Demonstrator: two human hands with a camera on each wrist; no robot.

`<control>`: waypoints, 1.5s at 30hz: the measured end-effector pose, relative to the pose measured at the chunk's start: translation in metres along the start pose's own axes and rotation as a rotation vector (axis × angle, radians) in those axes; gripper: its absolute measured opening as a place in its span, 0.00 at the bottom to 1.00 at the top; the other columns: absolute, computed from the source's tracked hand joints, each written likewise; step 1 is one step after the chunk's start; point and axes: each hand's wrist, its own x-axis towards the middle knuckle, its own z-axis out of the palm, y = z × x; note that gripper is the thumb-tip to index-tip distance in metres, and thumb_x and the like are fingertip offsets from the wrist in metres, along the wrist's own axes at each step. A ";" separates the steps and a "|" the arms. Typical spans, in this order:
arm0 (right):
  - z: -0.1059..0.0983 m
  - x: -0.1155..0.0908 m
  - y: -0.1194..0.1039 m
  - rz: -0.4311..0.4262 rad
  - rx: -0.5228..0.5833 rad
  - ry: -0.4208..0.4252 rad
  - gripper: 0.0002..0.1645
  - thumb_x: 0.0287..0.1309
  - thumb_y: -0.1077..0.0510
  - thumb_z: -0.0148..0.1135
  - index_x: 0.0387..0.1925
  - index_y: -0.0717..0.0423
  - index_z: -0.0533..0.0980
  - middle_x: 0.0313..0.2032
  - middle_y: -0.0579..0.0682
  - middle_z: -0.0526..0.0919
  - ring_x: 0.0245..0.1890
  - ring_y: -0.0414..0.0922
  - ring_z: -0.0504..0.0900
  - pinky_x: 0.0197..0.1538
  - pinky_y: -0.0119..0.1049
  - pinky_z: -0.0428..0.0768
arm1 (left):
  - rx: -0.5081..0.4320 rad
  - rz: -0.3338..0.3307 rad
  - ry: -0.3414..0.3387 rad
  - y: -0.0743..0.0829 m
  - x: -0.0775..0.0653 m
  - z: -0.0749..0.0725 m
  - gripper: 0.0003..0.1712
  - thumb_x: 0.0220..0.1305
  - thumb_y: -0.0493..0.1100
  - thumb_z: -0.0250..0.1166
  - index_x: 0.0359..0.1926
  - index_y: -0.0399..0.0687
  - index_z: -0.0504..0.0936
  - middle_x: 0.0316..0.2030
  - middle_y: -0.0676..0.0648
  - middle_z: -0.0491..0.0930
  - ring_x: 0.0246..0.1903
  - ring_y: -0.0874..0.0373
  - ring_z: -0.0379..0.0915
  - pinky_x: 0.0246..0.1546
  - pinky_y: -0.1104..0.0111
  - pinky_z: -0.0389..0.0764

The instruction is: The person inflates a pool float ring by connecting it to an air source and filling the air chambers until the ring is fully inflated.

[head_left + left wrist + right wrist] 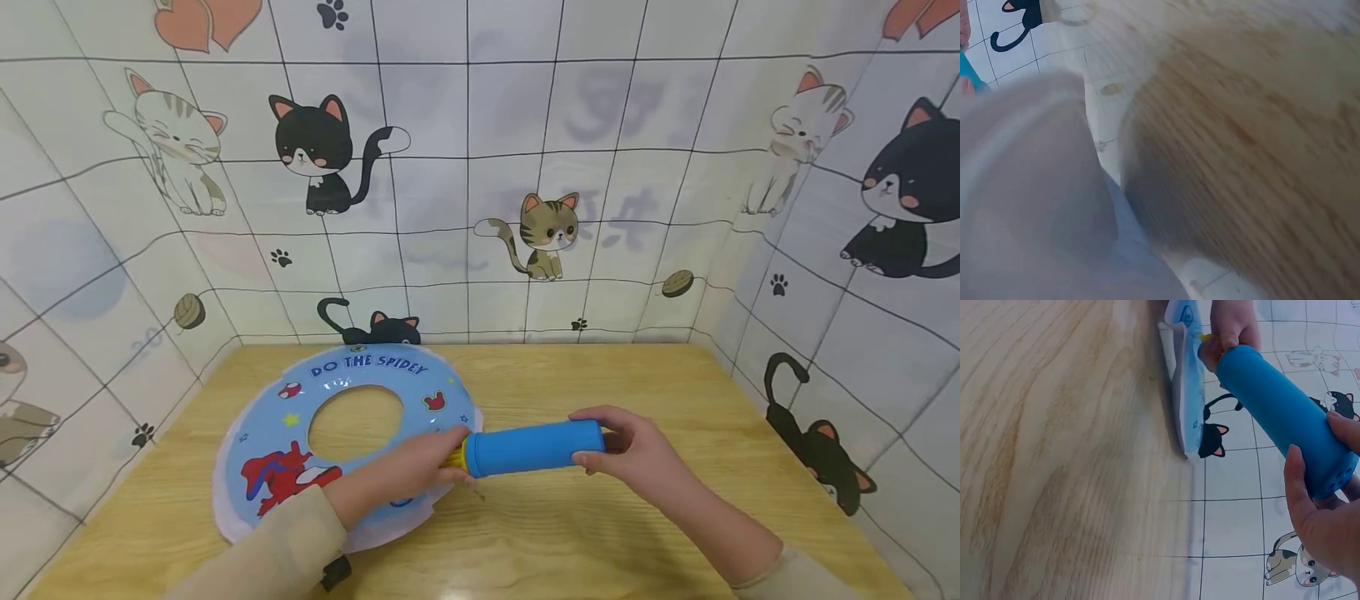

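A blue hand air pump (536,447) with a yellow end (457,454) is held level above the table, slanting in the right wrist view. My left hand (420,467) grips the yellow end, its fingers wrapped over most of it. At the other end, my right hand (626,450) holds the blue barrel between thumb and fingers; small holes show in that end in the right wrist view. Beneath and beside my left hand lies a light blue swim ring (277,417), flat and slack, printed with a red and blue figure. Blurred cloth fills much of the left wrist view.
The wooden table (600,533) carries the ring on its left half. Behind and at both sides stand white walls (450,192) with a grid and cartoon cats. A small black object (336,573) shows below my left sleeve at the near edge.
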 end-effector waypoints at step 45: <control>-0.032 -0.007 -0.001 -0.044 -0.083 -0.041 0.30 0.53 0.60 0.73 0.56 0.64 0.73 0.52 0.67 0.74 0.38 0.56 0.79 0.37 0.46 0.81 | 0.009 0.016 -0.045 -0.003 0.004 -0.003 0.17 0.62 0.54 0.67 0.38 0.51 0.70 0.24 0.57 0.68 0.25 0.64 0.67 0.28 0.73 0.70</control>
